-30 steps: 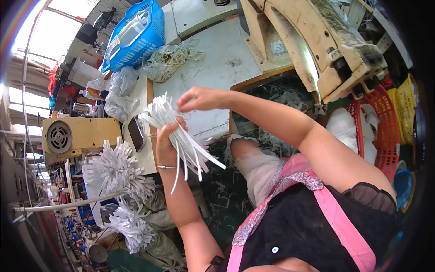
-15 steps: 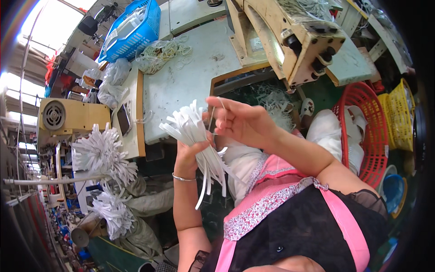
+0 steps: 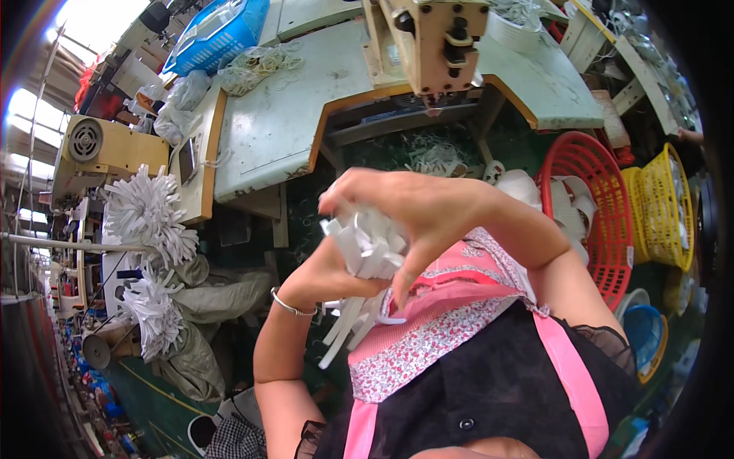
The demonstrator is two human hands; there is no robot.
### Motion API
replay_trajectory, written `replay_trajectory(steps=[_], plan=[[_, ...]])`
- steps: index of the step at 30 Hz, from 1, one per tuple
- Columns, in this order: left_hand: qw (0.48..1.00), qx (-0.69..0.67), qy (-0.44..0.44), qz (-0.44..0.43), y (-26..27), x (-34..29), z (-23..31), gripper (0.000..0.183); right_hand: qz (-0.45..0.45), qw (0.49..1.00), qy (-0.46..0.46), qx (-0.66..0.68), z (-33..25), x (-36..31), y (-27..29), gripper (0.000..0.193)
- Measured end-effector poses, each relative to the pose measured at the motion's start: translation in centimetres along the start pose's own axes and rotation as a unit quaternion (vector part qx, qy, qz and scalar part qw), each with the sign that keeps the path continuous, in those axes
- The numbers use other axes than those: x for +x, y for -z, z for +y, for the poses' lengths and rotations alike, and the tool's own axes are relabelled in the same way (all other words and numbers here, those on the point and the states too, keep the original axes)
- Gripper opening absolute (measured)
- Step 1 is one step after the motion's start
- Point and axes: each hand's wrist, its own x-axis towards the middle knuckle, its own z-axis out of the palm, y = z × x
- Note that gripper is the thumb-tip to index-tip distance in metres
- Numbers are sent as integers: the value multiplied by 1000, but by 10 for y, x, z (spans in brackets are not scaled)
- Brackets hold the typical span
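Red basket [image 3: 618,205] stands between white strips [image 3: 368,256] and yellow basket [image 3: 675,239].

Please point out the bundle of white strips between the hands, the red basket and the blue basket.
Bundle of white strips [image 3: 372,246]: head view, on the strips at its upper end.
Red basket [image 3: 610,205]: head view, on its perforated wall.
Blue basket [image 3: 223,47]: head view, on its slotted side.

A motion-blurred bare right hand [image 3: 432,210] partly hides a bundle of flat white strips [image 3: 371,249]; the picture's top edge crops a blue plastic basket [image 3: 222,42].
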Motion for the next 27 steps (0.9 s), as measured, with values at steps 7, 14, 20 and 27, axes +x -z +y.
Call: replay_trajectory(steps=[7,14,20,27], plan=[[996,-15,81,-14,-19,59,-20,63,-247,936,218,-125,-67,1,-25,58],[908,-297,-235,178,9,38,-42,57,285,856,53,428,29,-91,-31,107],[844,491,-40,210,-63,55,2,55,259,911,-100,305,32,-86,-46,99],[815,562,-101,100,-71,81,18,47,380,885,-103,248,20,-114,-48,92]])
